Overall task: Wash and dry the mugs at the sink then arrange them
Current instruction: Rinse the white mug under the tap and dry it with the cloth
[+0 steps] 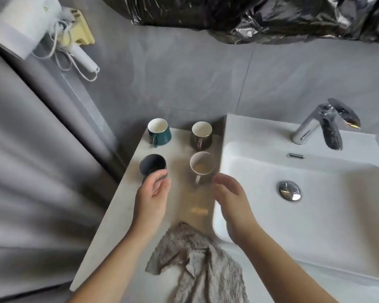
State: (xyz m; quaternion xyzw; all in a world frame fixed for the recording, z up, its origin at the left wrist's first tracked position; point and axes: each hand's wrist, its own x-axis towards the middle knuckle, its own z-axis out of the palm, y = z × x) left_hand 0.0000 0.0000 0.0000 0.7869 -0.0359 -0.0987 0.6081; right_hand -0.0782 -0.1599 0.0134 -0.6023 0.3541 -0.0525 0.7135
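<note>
Several mugs stand upright on the pale counter (pixel 116 217) left of the sink. At the back are a green mug (pixel 159 132) and a bronze mug (pixel 202 135). In front are a dark blue mug (pixel 152 164) and a beige mug (pixel 202 166) with brownish liquid in it. My left hand (pixel 151 197) is curled around the near side of the dark blue mug, its fingers touching the rim. My right hand (pixel 230 200) hovers open just right of the beige mug, fingers apart and empty. A grey towel (pixel 197 259) lies crumpled on the counter between my forearms.
The white sink basin (pixel 315 219) lies to the right, with a chrome drain plug (pixel 290 190) and a chrome faucet (pixel 324 125) at the back. A grey tiled wall rises behind. A white hair dryer (pixel 24 25) with its cord hangs at the upper left. Black plastic covers the top.
</note>
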